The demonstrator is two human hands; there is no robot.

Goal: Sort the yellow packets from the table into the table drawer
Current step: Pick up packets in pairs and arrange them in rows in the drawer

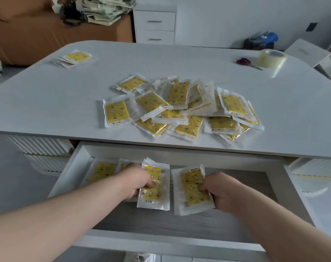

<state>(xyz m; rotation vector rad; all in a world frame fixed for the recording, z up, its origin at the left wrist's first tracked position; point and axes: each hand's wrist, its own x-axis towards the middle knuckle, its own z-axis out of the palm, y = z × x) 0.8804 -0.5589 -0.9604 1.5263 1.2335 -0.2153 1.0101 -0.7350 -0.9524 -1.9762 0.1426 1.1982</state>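
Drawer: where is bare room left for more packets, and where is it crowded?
Bare floor runs along the drawer's front wall and right of the right hand. Crowded: the back left corner beyond the left hand, where packets lie.

packet pile on table, open drawer before it, tape roll far right

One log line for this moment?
left hand grips left stack | right hand grips right stack | both over open drawer | pile on table
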